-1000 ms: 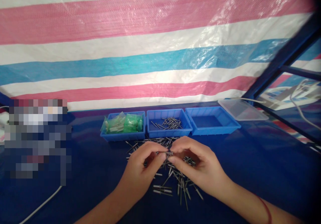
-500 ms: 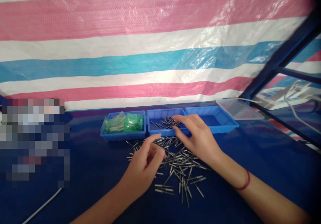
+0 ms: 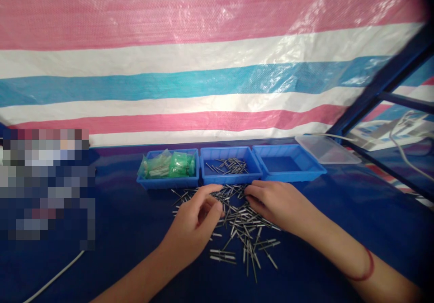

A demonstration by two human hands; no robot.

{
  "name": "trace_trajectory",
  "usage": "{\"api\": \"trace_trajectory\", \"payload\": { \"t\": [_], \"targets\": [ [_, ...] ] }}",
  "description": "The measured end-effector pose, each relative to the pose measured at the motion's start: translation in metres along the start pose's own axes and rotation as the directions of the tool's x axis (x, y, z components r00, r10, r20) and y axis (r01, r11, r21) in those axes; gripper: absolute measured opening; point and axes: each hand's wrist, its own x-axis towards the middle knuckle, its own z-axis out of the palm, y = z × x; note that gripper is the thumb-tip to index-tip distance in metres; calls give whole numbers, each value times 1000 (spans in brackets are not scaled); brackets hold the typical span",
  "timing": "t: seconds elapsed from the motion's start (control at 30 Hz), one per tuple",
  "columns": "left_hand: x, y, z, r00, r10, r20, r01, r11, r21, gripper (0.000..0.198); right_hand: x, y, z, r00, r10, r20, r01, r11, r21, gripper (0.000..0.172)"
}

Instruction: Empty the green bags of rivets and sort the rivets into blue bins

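Note:
A loose pile of blind rivets lies on the dark blue table. My left hand hovers at the pile's left side, fingers loosely curled, with a gap between index finger and thumb. At the pile's upper right, my right hand points down, its fingertips drawn together among the rivets; whatever is between them is hidden. Just behind the pile, the middle blue tray contains several more rivets.
The left blue tray holds green-tinted plastic bags. To the right stands another blue tray, with a clear plastic lid beside it. A striped tarp hangs behind. A white cable crosses the table at lower left.
My right hand has come down from over the middle tray to the rivet pile, and its fingers have drawn together. My left hand is nearly still.

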Motion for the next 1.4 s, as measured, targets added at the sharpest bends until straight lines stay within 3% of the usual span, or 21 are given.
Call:
{"api": "trace_trajectory", "payload": {
  "t": [0.23, 0.43, 0.57, 0.63, 0.73, 0.8, 0.9, 1.2, 1.4],
  "targets": [
    [1, 3, 1, 1000, 8, 21, -8, 999, 37, 23, 1, 0, 0, 997, 77, 10, -78, 991, 105, 14],
    [0, 3, 1, 998, 61, 31, -65, 988, 142, 21, 2, 5, 3, 988, 113, 103, -132, 970, 202, 11],
    [1, 1, 2, 998, 55, -20, -51, 984, 172, 20, 1, 0, 0, 991, 111, 77, -129, 947, 294, 13],
    [2, -1, 3, 996, 51, -80, -35, 982, 187, 18, 0, -8, -3, 995, 84, 61, -103, 874, 475, 13],
    [2, -2, 4, 994, 61, -86, -43, 980, 196, 19, -2, -25, -8, 999, 21, 32, -38, 662, 749, 14],
    [1, -1, 5, 997, 63, -39, -54, 979, 198, 17, -4, -34, -8, 1000, -2, 17, -13, 562, 827, 14],
    [0, 3, 6, 997, 71, -21, -65, 978, 197, 16, -6, -41, -7, 1000, -14, 4, 3, 500, 866, 15],
    [-2, 0, 6, 975, 221, -33, -212, 960, 181, 9, -6, -37, -8, 1000, 16, 25, -29, 512, 859, 7],
    [1, 0, 1, 963, 261, -64, -243, 947, 209, 9, -7, -38, -9, 993, 56, -103, 53, 568, 821, 2]
  ]
}}
